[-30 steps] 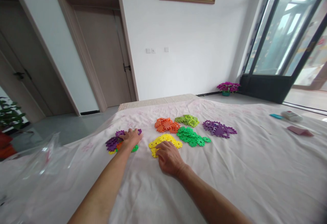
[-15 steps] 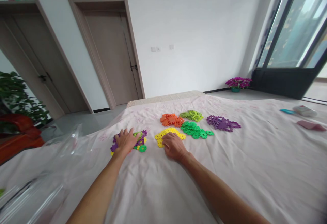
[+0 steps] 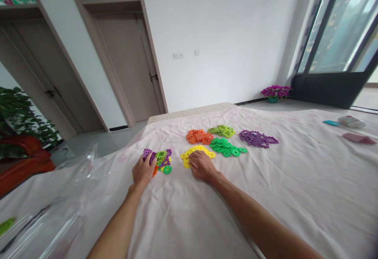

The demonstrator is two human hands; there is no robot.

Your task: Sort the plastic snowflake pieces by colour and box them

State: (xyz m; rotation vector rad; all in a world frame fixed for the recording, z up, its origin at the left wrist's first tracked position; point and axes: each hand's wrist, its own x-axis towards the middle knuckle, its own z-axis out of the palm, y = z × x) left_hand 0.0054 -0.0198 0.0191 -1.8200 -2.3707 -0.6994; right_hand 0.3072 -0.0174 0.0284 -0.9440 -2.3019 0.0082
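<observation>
My left hand [image 3: 143, 169] lies at the left side of a mixed pile of plastic gear pieces [image 3: 161, 159], purple, light green, yellow, orange and green. Its fingers are bent and slightly apart, resting on purple pieces. My right hand [image 3: 202, 165] is closed, knuckles up, at the front of the yellow gear pile [image 3: 197, 149]; its fingertips are hidden, so what they grip cannot be made out. Behind it are single-colour heaps: orange gears [image 3: 199, 136], light green gears [image 3: 222, 131], green gears [image 3: 226, 147] and purple gears [image 3: 257, 139].
A wrinkled pale cloth [image 3: 283, 196] covers the table. Clear plastic bags [image 3: 59, 227] lie at the left, with a light green piece [image 3: 7, 225] by them. At the far right are a white packet [image 3: 352, 121], a blue object [image 3: 331, 123] and a pink cloth [image 3: 358, 138].
My left hand has drawn back toward the left and front edge of the mixed pile, uncovering more purple and light green pieces. My right hand has stayed at the yellow pile.
</observation>
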